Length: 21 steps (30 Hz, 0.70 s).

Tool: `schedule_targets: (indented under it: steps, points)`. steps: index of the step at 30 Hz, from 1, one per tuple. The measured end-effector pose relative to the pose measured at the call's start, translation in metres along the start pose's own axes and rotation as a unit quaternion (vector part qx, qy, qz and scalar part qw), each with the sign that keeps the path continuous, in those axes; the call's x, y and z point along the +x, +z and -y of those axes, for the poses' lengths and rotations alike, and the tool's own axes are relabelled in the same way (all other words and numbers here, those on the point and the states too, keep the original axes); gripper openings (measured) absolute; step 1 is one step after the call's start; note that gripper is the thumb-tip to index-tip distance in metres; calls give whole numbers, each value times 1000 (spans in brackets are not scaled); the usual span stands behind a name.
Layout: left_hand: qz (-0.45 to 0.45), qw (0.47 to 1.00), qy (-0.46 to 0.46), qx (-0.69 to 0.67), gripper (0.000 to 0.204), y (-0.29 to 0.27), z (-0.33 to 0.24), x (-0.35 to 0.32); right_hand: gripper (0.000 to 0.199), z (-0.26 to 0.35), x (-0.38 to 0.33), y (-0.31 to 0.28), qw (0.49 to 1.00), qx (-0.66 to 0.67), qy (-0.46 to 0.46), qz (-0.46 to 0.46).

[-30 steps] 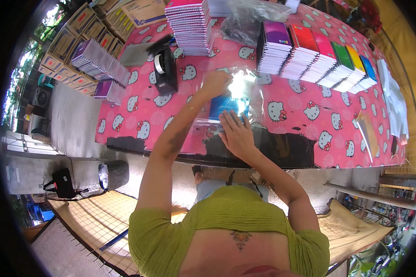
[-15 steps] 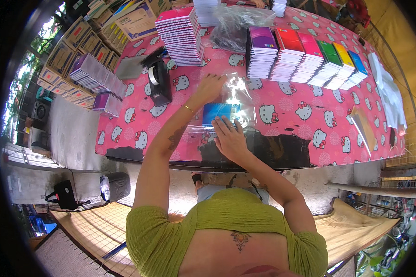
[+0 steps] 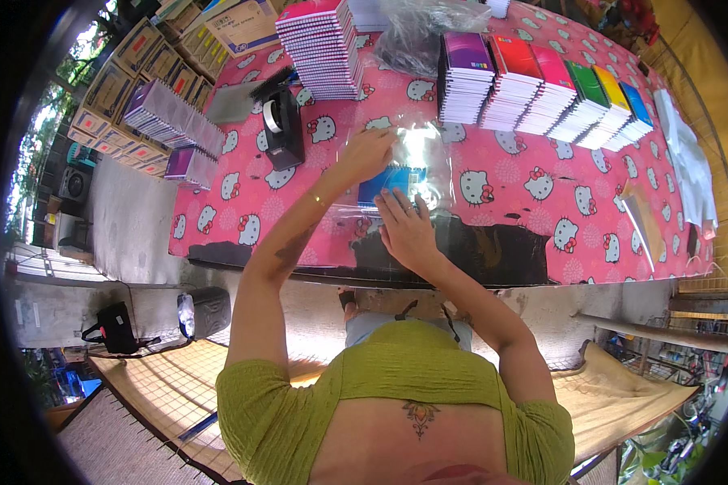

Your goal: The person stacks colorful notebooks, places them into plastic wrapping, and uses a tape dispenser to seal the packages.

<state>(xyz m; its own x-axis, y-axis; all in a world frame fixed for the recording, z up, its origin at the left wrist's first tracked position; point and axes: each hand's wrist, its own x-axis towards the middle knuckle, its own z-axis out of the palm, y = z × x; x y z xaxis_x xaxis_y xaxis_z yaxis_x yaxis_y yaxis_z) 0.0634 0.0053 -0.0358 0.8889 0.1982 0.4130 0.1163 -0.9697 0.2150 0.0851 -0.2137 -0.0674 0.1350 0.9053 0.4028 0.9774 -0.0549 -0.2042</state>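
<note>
A blue notebook (image 3: 387, 183) lies on the pink patterned tablecloth (image 3: 493, 170) inside a clear plastic sleeve (image 3: 423, 153). My left hand (image 3: 370, 151) pinches the sleeve's upper left edge. My right hand (image 3: 405, 225) lies flat with spread fingers on the near end of the sleeve and notebook, pressing them onto the table. A black tape dispenser (image 3: 281, 125) stands just left of my left hand.
Coloured notebook stacks (image 3: 542, 89) line the far side, a tall pink-topped stack (image 3: 322, 44) sits at the far left, crumpled clear plastic (image 3: 429, 28) lies between them. Cardboard boxes (image 3: 146, 89) stand left of the table. White sheets (image 3: 687, 162) lie at right.
The view has shifted slightly. My left hand has moved a little along the sleeve's top edge; my right hand stays pressed on the wrapped notebook.
</note>
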Motion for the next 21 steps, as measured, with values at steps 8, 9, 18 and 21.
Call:
schedule_targets:
  steps: [8, 9, 18, 21]
  points:
    - [70, 996, -39, -40, 29, -19, -55, -64, 58, 7, 0, 10, 1000, -3, 22, 8]
    - [32, 998, -46, -38, 29, -13, -63, -68, 57, 5, -2, 14, 1000, -15, 18, 11]
    - [13, 968, -161, -193, 30, -12, -66, -81, 50, -3, 7, 14, 986, 152, 72, 3]
    - [47, 957, -184, -218, 32, -20, -69, -79, 53, -19, 6, 7, 941, 323, 89, -43]
